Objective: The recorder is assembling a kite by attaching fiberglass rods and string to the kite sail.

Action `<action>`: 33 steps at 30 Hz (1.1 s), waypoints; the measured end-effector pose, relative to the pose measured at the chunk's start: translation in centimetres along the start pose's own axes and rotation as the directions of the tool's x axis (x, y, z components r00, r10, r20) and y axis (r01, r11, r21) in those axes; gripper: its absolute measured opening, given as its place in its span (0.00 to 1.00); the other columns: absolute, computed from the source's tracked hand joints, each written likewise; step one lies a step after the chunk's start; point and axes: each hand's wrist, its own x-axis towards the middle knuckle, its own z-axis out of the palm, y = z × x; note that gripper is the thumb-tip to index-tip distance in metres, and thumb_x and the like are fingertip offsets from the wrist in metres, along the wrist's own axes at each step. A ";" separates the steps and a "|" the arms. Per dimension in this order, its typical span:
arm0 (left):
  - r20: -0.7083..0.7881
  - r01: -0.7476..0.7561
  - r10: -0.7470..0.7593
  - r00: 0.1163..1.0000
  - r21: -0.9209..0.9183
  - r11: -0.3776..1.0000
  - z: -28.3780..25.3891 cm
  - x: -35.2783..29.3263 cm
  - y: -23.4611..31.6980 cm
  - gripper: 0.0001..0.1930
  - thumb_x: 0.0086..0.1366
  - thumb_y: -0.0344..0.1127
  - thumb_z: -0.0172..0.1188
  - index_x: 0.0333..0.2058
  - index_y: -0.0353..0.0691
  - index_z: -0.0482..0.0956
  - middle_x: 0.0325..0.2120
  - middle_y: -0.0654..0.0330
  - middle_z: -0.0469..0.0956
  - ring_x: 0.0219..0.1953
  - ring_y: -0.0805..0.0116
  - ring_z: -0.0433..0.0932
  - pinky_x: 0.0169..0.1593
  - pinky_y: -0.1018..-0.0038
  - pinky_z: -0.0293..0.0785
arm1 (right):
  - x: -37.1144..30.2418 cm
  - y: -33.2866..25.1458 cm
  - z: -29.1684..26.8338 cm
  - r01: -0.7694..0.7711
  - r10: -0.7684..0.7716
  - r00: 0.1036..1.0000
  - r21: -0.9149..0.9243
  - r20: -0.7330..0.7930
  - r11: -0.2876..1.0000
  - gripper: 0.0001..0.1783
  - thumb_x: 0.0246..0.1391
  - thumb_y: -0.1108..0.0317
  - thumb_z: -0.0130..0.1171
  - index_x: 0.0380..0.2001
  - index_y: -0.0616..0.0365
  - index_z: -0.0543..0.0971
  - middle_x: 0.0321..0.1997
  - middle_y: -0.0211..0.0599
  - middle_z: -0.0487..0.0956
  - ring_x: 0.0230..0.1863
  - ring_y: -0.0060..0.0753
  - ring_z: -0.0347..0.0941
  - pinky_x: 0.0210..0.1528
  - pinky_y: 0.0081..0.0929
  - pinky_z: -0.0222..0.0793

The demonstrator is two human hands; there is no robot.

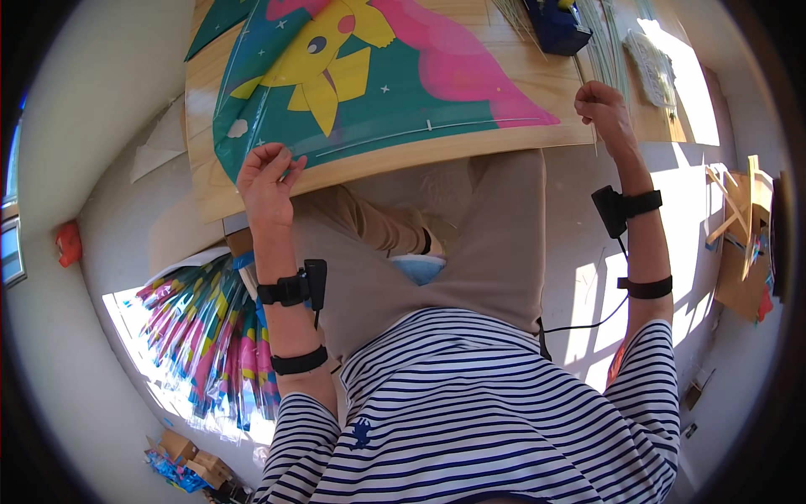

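A kite-like plastic sheet [386, 109], teal and pink with a yellow cartoon figure, lies on the wooden table [403, 154]. Along its near edge runs a thin white rod [378, 140] with a small white piece at its middle. My left hand [267, 181] is at the sheet's near left corner, thumb and fingers curled together; whatever they pinch is too small to make out. Beyond the pink tip, at the table's right, my right hand [606, 116] is raised with its fingers curled closed. What it may hold is hidden.
A dark blue box [558, 29] stands at the back right beside bundles of thin sticks [598, 50] and a clear plastic tray [651, 67]. Many folded colourful sheets [214, 336] hang in a pile at my left. Cardboard boxes [193, 458] sit on the floor behind.
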 end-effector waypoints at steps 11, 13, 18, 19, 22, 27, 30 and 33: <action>-0.063 -0.088 0.092 0.994 0.059 0.994 -1.6 -0.6 2.1 0.07 0.62 0.19 0.61 0.37 0.34 0.75 0.33 0.60 0.75 0.34 0.70 0.76 0.52 0.59 0.82 | 0.2 -0.5 2.7 0.031 -0.031 1.000 -0.143 0.001 0.989 0.03 0.45 0.74 0.61 0.25 0.63 0.79 0.24 0.34 0.77 0.29 0.26 0.74 0.32 0.27 0.71; -0.097 -0.072 0.081 0.992 0.085 0.994 -1.6 -0.6 2.0 0.07 0.63 0.19 0.59 0.39 0.34 0.75 0.32 0.60 0.75 0.33 0.70 0.76 0.54 0.59 0.81 | 0.2 0.0 3.3 0.035 -0.038 0.999 -0.222 -0.010 0.975 0.04 0.44 0.73 0.61 0.25 0.62 0.80 0.25 0.36 0.78 0.30 0.26 0.74 0.33 0.27 0.71; -0.049 -0.061 0.064 0.997 0.062 0.996 -2.9 -0.4 1.4 0.07 0.62 0.19 0.60 0.39 0.34 0.75 0.32 0.60 0.76 0.33 0.69 0.77 0.53 0.59 0.81 | 0.5 1.0 3.7 -0.014 0.013 1.000 -0.148 -0.008 0.989 0.03 0.43 0.75 0.61 0.25 0.62 0.80 0.22 0.35 0.77 0.24 0.25 0.73 0.29 0.27 0.70; -0.046 -0.065 0.068 0.997 0.055 0.996 -3.1 -0.3 1.4 0.07 0.62 0.19 0.60 0.39 0.34 0.76 0.32 0.60 0.76 0.33 0.69 0.77 0.53 0.59 0.82 | 0.5 0.9 3.9 -0.054 0.054 0.999 -0.094 0.001 0.994 0.02 0.43 0.76 0.60 0.24 0.62 0.80 0.21 0.34 0.77 0.22 0.25 0.73 0.27 0.26 0.69; -0.113 -0.091 0.098 0.989 0.063 0.994 -3.0 -0.4 2.0 0.07 0.61 0.20 0.62 0.38 0.34 0.76 0.33 0.60 0.75 0.31 0.71 0.76 0.50 0.62 0.83 | 0.3 -0.3 4.1 -0.111 0.107 0.989 0.035 0.107 0.993 0.01 0.50 0.79 0.58 0.27 0.63 0.76 0.23 0.30 0.73 0.23 0.21 0.69 0.28 0.22 0.70; -0.086 -0.124 0.129 0.988 0.063 0.990 -3.6 -0.3 3.0 0.07 0.62 0.20 0.61 0.38 0.33 0.76 0.32 0.60 0.75 0.31 0.71 0.77 0.51 0.61 0.83 | 0.6 0.0 4.8 -0.139 0.119 0.984 0.155 0.133 0.978 0.02 0.51 0.79 0.57 0.28 0.63 0.75 0.22 0.29 0.72 0.22 0.20 0.67 0.28 0.22 0.71; -0.083 -0.131 0.135 0.987 0.055 0.990 -3.8 -0.4 3.1 0.07 0.62 0.19 0.61 0.38 0.33 0.76 0.32 0.60 0.76 0.31 0.71 0.77 0.52 0.61 0.83 | 0.8 -0.3 5.0 -0.128 0.111 0.985 0.123 0.135 0.984 0.01 0.51 0.79 0.57 0.28 0.63 0.75 0.22 0.29 0.72 0.22 0.21 0.67 0.28 0.22 0.70; -0.083 -0.135 0.138 0.987 0.046 0.990 -3.8 -0.4 3.1 0.07 0.62 0.19 0.61 0.38 0.33 0.76 0.32 0.59 0.76 0.31 0.71 0.77 0.52 0.61 0.82 | 0.9 -0.1 5.2 -0.119 0.101 0.987 0.139 0.127 0.983 0.01 0.51 0.80 0.57 0.28 0.63 0.76 0.22 0.29 0.72 0.22 0.21 0.67 0.26 0.21 0.67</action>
